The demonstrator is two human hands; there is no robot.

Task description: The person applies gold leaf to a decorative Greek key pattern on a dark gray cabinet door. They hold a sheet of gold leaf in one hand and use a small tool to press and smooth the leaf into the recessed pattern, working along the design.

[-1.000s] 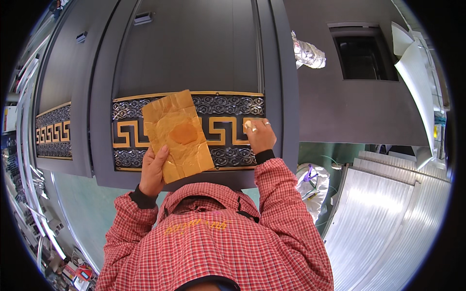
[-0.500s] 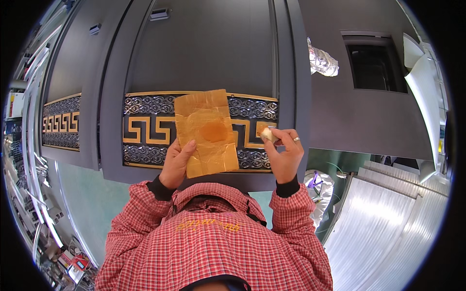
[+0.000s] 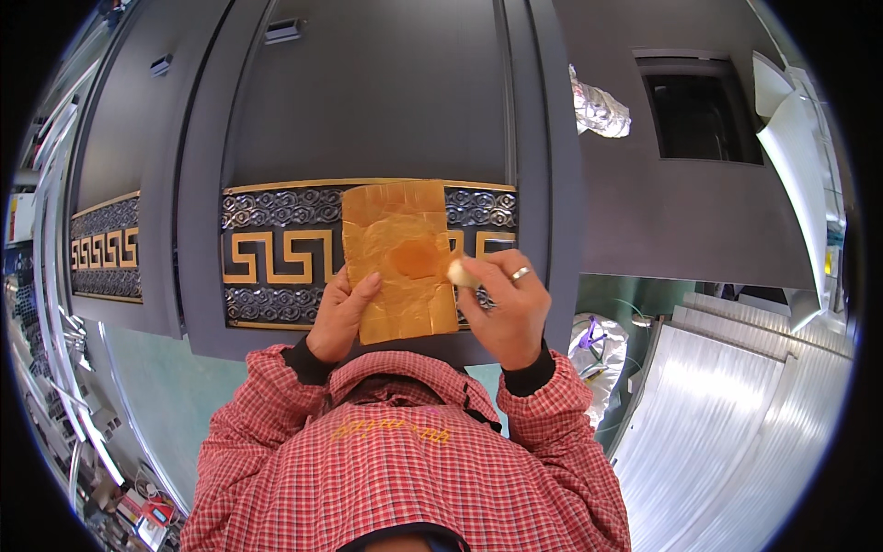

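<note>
My left hand (image 3: 342,317) grips the lower left edge of a gold-coloured piece of card (image 3: 391,308), its thumb lying on top. A wet-looking orange-brown patch of paint (image 3: 416,259) sits near the card's middle. My right hand (image 3: 510,313), with a ring on one finger, pinches a small off-white wad (image 3: 459,272) just by the card's right edge; I cannot tell whether it is sponge or cloth. Behind the card runs a dark grey panel (image 3: 368,101) with a raised gold key-pattern band (image 3: 253,258) between black scrolled relief strips (image 3: 267,304), partly hidden by the card.
Further left stands a second panel with a matching band (image 3: 106,248). A foil-wrapped piece (image 3: 602,110) juts out beside a grey surface with a dark rectangular opening (image 3: 701,115). Ribbed shiny sheets (image 3: 717,386) lie at lower right, near crumpled foil (image 3: 589,368) with something purple.
My right hand has moved left with the off-white wad, from over the gold band to the card's right edge. The card has shifted slightly right and become more upright.
</note>
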